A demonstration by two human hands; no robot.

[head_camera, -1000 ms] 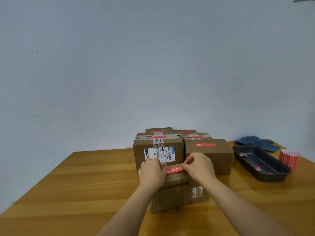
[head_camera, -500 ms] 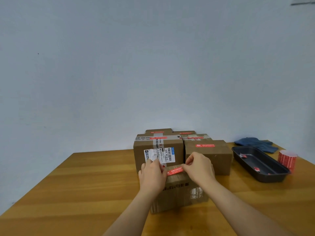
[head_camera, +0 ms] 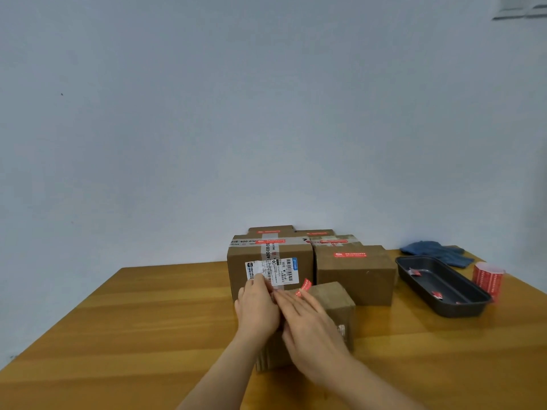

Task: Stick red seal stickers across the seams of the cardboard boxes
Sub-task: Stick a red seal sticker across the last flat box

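— Grip first: what are the hands doing?
— Both lie flat and released on the top of the small front box [head_camera: 331, 303], clenching nothing. The right hand [head_camera: 310, 324] presses fingers-forward across the lid; the left hand [head_camera: 258, 306] rests at the box's left edge.
— And around them, biggest down?
— Wooden worktop [head_camera: 133, 321]. Behind the front box, a labelled box [head_camera: 266, 261] and a plain box [head_camera: 355, 276], each with a red seal on top. Right of those, a black tray [head_camera: 461, 303], a blue cloth [head_camera: 435, 253], a roll of red stickers [head_camera: 488, 279].
— The sticker itself?
— The red seal sticker [head_camera: 305, 287] lies on the front box's far edge, its end curling up by the right fingertips.
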